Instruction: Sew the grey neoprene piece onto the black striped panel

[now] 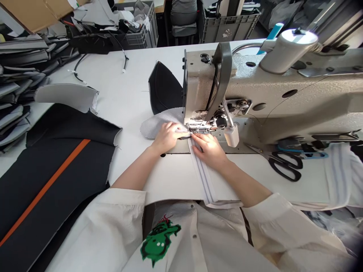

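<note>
A sewing machine (200,87) stands in front of me. Just left of its presser foot, my left hand (170,136) is closed on the edge of a light grey mesh fabric piece (151,124), its index finger pointing toward the needle area. Joined to that piece or lying behind it is a black fabric panel (164,87); the machine head hides part of it. Close by, my right hand (210,149) has its fingertips on a white webbing tape (202,175) with blue-grey stripes. This tape runs from the foot down over the table's front edge. The fingers partly hide the seam.
Black-handled scissors (286,162) lie at right, near more striped tape (337,173). A dark panel with an orange stripe (56,181) covers the left side. Stacked fabric pieces (22,83) rise at far left. Grey crates (227,28) stand behind the white table (127,102).
</note>
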`<action>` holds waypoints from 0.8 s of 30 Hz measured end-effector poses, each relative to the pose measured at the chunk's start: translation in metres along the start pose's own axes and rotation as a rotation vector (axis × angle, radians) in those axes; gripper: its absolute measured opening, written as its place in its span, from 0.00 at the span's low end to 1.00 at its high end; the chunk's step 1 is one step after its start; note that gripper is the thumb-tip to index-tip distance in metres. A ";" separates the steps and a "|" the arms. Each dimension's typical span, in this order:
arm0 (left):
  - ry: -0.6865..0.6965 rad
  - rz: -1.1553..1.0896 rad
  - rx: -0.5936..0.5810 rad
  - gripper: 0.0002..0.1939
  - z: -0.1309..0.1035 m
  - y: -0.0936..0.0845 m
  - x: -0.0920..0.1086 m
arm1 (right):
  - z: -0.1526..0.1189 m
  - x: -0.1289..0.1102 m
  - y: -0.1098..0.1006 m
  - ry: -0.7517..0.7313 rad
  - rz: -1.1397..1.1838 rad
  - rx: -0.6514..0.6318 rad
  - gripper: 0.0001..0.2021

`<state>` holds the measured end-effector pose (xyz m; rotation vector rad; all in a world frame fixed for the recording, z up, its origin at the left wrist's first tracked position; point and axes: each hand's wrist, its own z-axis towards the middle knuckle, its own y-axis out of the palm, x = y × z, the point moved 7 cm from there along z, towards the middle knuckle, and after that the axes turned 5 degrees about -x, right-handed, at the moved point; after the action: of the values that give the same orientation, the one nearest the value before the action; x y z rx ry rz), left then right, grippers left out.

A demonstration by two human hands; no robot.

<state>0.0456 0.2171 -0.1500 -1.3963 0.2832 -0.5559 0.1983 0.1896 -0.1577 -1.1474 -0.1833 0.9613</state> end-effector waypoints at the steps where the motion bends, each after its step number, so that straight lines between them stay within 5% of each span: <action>1: -0.002 -0.006 -0.005 0.27 0.000 0.000 0.000 | 0.000 0.000 -0.001 -0.006 0.001 0.011 0.18; 10: 0.026 0.015 -0.040 0.26 -0.004 -0.002 0.007 | -0.004 -0.002 -0.004 -0.013 0.025 0.045 0.16; 17: 0.057 0.080 0.098 0.17 -0.010 -0.007 0.013 | -0.010 -0.004 -0.001 0.031 0.027 -0.039 0.21; 24: -0.142 0.059 -0.052 0.20 0.000 0.005 -0.001 | -0.008 -0.006 0.003 0.117 -0.005 -0.082 0.22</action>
<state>0.0455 0.2186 -0.1547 -1.4656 0.2248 -0.4015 0.1973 0.1804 -0.1617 -1.2749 -0.1322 0.8859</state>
